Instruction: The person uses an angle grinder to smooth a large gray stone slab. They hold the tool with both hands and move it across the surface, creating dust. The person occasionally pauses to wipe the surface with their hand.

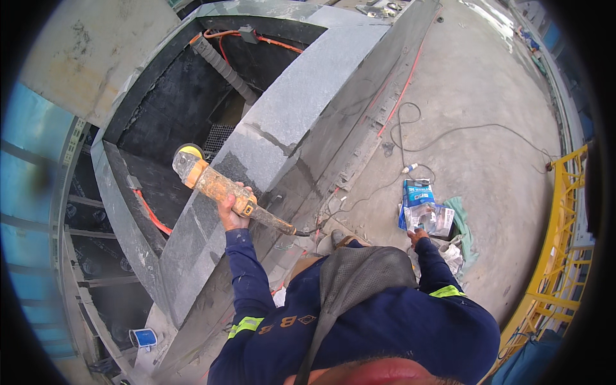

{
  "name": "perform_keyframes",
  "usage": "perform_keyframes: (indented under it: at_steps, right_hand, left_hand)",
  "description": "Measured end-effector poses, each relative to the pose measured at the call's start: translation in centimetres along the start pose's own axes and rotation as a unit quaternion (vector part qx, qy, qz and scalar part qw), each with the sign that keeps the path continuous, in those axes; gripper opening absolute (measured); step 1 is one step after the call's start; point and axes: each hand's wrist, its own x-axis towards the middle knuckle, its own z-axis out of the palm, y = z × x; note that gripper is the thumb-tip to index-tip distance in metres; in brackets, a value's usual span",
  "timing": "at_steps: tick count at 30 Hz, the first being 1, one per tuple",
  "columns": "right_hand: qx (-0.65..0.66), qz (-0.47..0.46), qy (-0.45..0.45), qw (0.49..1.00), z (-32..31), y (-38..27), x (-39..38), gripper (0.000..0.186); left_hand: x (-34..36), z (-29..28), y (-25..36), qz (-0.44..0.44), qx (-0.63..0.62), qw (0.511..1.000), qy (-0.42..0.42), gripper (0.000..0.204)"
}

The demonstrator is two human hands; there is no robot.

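My left hand (232,210) is closed round the body of a dusty orange angle grinder (215,186). The grinder is held up over the grey stone ledge, its head with a yellow pad (191,150) pointing away to the left. A power cord leaves its rear end near my body. Low on the right, my right hand (418,236) has its fingers curled at the near edge of a blue-and-white plastic package (418,192) and a clear plastic wrapper (423,217). What these fingers hold, if anything, I cannot make out.
The stone ledge (282,109) borders a deep dark pit with a grey pipe (221,67) and orange conduit. A cord with a plug (409,168) loops over the concrete floor. Green cloth (461,224) lies by the packages. A yellow metal frame (545,269) stands right; a blue-and-white bucket (144,338) lower left.
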Motion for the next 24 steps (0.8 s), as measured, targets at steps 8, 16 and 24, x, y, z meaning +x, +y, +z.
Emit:
perform_keyframes:
  at_steps: [8, 16, 24]
  right_hand:
    - [-0.077, -0.084, 0.066, 0.991, -0.9, -7.8, 0.1, 0.059]
    - [-0.161, -0.163, -0.007, 0.973, 0.0, -7.3, -1.2, 0.052]
    - [-0.424, -0.214, -0.077, 0.877, 1.0, 2.0, 6.3, 0.061]
  left_hand:
    - [0.4, -0.3, -0.1, 0.011, 0.027, 0.999, -0.044, 0.053]
    - [0.4, 0.4, -0.1, 0.013, -0.008, 1.000, -0.027, 0.054]
    - [0.4, 0.1, -0.7, 0.002, 0.009, 1.000, 0.006, 0.053]
